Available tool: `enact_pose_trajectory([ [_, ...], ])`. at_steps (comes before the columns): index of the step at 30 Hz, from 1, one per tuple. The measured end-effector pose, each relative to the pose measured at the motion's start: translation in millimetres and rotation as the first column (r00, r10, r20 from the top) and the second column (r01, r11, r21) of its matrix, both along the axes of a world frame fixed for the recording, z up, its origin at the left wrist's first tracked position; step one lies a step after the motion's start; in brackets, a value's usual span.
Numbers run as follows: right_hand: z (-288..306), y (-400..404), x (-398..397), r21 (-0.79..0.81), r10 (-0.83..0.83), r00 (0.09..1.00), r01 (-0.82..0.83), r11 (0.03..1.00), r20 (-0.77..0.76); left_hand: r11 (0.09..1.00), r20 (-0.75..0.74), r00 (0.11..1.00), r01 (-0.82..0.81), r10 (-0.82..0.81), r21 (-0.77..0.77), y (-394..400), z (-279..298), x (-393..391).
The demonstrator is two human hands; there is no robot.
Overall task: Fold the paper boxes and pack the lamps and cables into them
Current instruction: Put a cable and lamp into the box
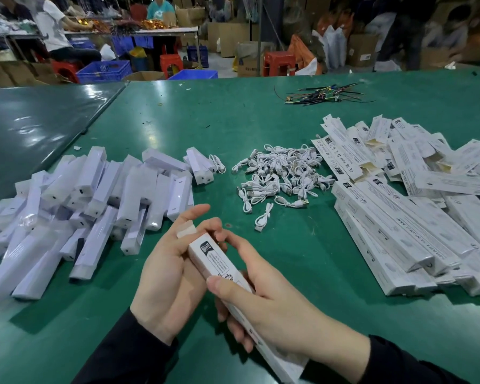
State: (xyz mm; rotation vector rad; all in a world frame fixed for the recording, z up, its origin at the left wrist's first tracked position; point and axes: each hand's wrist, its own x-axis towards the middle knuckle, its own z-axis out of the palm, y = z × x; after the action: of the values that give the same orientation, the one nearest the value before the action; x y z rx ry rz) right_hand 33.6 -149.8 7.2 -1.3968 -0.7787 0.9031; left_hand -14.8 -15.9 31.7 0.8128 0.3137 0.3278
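Between the two hands, low at the centre of the green table (261, 128), a long white paper box (219, 266) is being held with its far end up for closing. It is gripped along its body by the right hand (263, 309), thumb laid across the printed face and the remaining fingers curled under the near length. The far end is cradled by the left hand (166, 273), whose fingers are loosely spread, and a small tan end flap (185, 230) is seen standing up against them. The right forefinger is stretched towards that open mouth.

Judged from this, the end closure is the step in hand. It would be done best with the body kept pinched square by the right hand, so the mouth is not collapsed, while the flap is bent over and its tongue tucked inside by the left fingertips. Whether a lamp and cable are already inside cannot be told.

Just beyond the left fingers, and spreading away to their outer side, a heap of wrapped white lamps (89, 206) is piled. Past the fingertips of both hands, a tangle of short white USB cables (283, 176) is heaped, one stray cable lying nearest. Out beyond the right hand, printed boxes (399, 212) are stacked and scattered. Far off, a bundle of coloured wires (324, 95) is left lying. Nothing is found standing in the way of the tuck.
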Motion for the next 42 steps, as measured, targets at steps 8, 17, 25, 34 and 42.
enact_pose_trajectory([
  [8, 0.2, -0.5, 2.7, -0.034, -0.043, 0.997, 0.045, 0.998, 0.064, 0.971, -0.095, 0.987, 0.11, -0.133, -0.214, -7.2, -3.1, 0.9],
  [17, 1.7, -1.8, -0.6, 0.008, -0.091, 0.992, 0.09, 0.996, 0.09, 0.985, -0.209, 0.964, 0.17, -0.167, -0.003, -10.4, -9.3, 0.3],
  [25, 22.9, -10.2, 34.6, 0.014, -0.354, 0.905, 0.361, 0.932, 0.234, 0.956, -0.164, 0.949, 0.283, -0.268, 0.078, -12.1, -7.0, -2.7],
  [34, 24.0, -6.7, 49.6, 0.043, -0.31, 0.942, 0.318, 0.947, -0.127, 0.753, -0.095, 0.748, 0.645, -0.657, -0.135, -17.0, 4.9, -6.4],
  [42, 28.3, -9.4, 46.8, 0.158, -0.238, 0.954, 0.267, 0.951, -0.185, 0.703, -0.096, 0.698, 0.694, -0.71, -0.153, -9.9, 4.8, -7.8],
])
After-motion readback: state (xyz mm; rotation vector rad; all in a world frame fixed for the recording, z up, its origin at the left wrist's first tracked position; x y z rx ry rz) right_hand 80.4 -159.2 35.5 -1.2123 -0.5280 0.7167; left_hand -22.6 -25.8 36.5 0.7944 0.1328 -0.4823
